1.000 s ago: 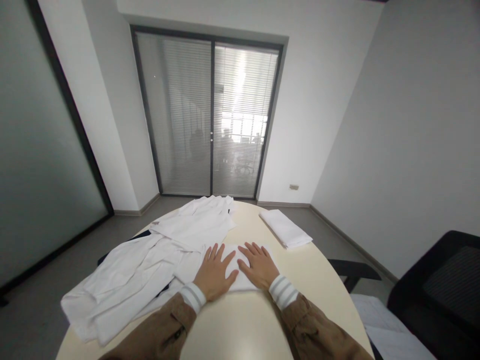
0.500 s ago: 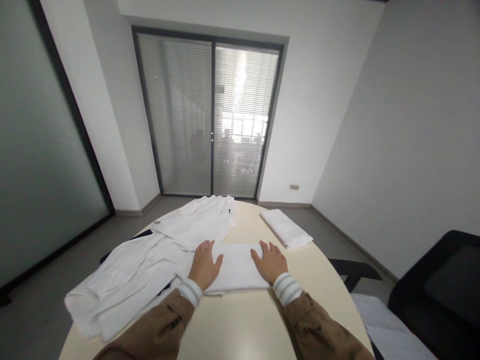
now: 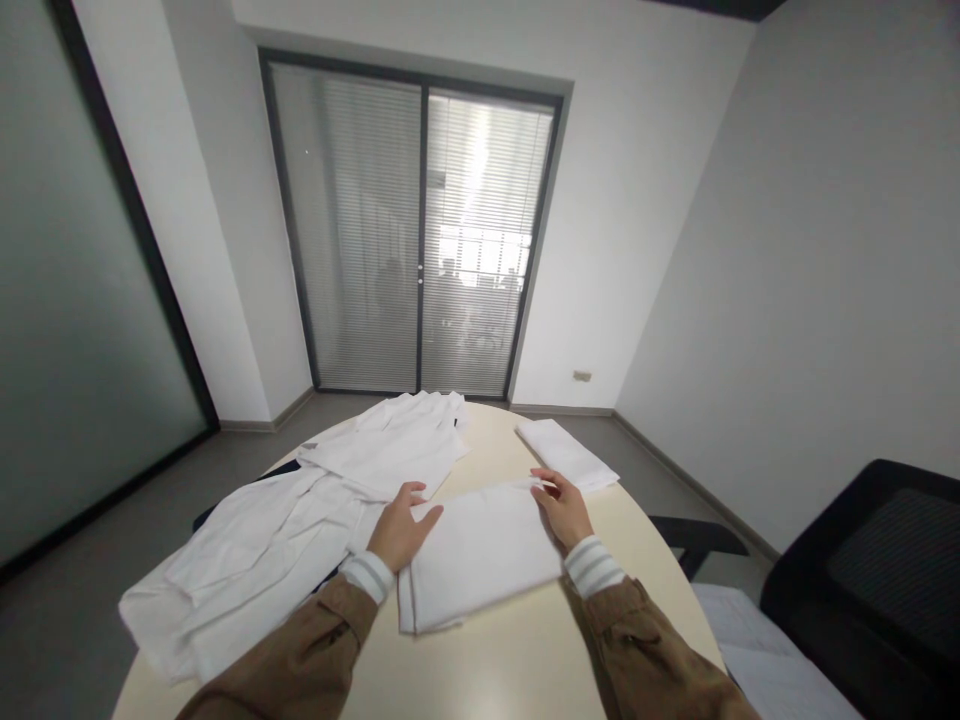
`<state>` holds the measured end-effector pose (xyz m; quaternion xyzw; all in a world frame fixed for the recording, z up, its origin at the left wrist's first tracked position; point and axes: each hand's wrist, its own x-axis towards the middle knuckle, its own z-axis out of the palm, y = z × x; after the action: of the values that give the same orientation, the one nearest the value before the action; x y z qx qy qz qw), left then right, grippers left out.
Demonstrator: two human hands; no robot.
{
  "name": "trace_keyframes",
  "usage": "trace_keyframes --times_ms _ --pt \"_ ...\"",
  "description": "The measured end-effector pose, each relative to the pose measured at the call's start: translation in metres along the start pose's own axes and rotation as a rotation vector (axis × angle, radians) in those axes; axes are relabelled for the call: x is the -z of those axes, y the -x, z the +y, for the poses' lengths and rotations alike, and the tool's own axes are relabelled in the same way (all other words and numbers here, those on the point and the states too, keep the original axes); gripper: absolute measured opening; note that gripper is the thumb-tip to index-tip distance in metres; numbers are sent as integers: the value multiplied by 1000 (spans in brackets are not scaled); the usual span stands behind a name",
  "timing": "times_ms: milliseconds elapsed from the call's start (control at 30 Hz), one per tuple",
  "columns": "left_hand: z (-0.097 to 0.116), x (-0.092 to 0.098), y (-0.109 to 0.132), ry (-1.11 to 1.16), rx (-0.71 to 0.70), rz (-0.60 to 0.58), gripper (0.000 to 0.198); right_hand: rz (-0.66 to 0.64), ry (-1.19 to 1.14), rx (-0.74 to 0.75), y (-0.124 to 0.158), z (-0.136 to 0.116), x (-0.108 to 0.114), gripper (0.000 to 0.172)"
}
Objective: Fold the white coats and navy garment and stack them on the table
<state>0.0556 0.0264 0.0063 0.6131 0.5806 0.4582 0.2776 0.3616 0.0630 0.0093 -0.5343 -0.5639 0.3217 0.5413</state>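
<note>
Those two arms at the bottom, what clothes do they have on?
Both wear loose brown sleeves, one on the left arm and one on the right arm. Out of each sleeve pokes a pale cuff with grey stripes, left cuff and right cuff. The left hand and right hand are bare, with no gloves.

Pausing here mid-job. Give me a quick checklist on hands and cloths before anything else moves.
1. Left hand at the left side of the front folded cloth: ok, thumb and fingers apart.
2. Right hand at its far right corner: ok.
3. Right hand pinching that corner: cannot tell.
4. Layers flush at the near left corner: not ok, one edge shows beyond another.
5. Second folded cloth in view: ok, beyond the right hand.
</note>
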Motion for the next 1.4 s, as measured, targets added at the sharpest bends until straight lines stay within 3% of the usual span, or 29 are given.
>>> trace_keyframes --times_ms 167,300,400,500,600,867,1000,1167,1267,1400 --pt "10 0 5 200 94 -27 63 161 -142 42 -5 4 7 48" --pt "12 -3 8 290 94 -101 57 233 -229 -37 -7 2 10 58" --pt "15 -4 9 367 22 -101 51 128 -269 -170 -2 -8 16 61" --pt "18 -4 10 492 17 -106 54 -138 -349 -300 9 -17 21 55" --pt "18 -3 8 528 28 -77 55 -335 -405 -308 20 -21 23 57" --pt "4 -11 3 139 -1 116 47 -432 -410 -303 27 -21 18 58" --pt "1 -17 6 193 9 70 46 -380 -388 -331 25 -22 25 56" --pt "3 -20 13 262 75 -101 56 -164 -375 -282 16 -21 44 52" --pt "5 -21 18 210 14 -182 59 -49 -395 -227 6 -23 53 52" --pt "4 -23 25 111 -136 -283 49 63 -448 -121 -18 -30 57 53"
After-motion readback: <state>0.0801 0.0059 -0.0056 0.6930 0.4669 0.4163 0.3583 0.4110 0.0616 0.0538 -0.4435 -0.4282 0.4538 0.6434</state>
